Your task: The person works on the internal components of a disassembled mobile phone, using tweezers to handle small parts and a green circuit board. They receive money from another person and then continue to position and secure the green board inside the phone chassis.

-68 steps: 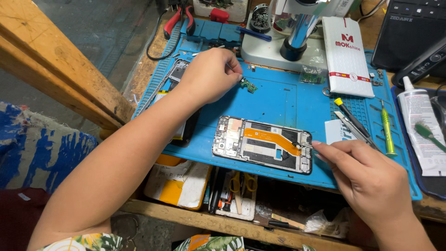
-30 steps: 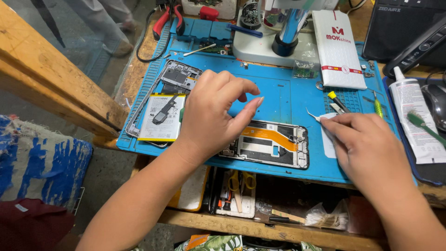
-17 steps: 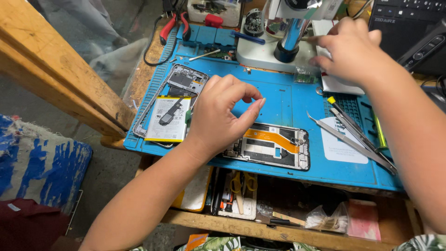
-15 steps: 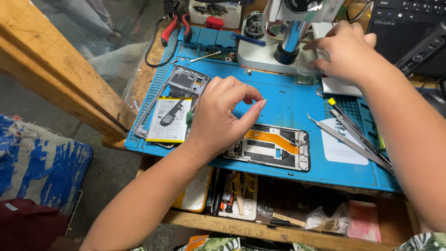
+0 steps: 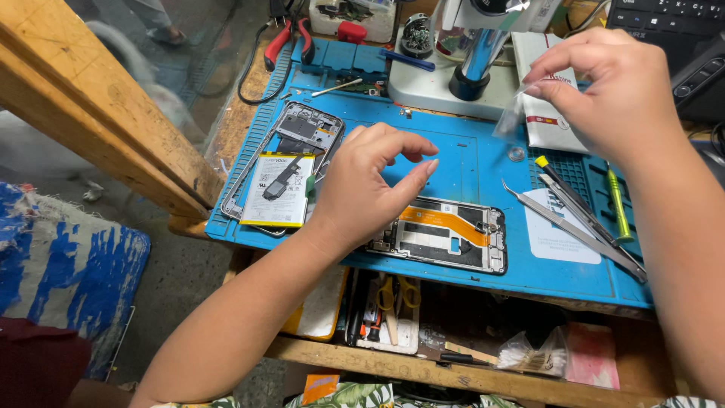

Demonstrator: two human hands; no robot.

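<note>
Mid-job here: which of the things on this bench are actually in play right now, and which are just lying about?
In play:
left hand over the opened phone frame
right hand pinching a small clear bag

Lying about:
second phone with battery
tweezers
green screwdriver
red-handled pliers
microscope base
blue mat

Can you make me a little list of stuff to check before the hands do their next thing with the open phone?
1. Open phone lies flat on the blue mat: ok.
2. Left hand steadies the open phone: it is over the phone's left end, but whether it presses down, cannot tell.
3. Right hand has a firm grip: it pinches a small clear bag above the mat: ok.
4. Something is inside the clear bag: cannot tell.
5. Tweezers lie within reach at the right of the phone: ok.
6. Battery is out of the way, lying left of the left hand: ok.
</note>
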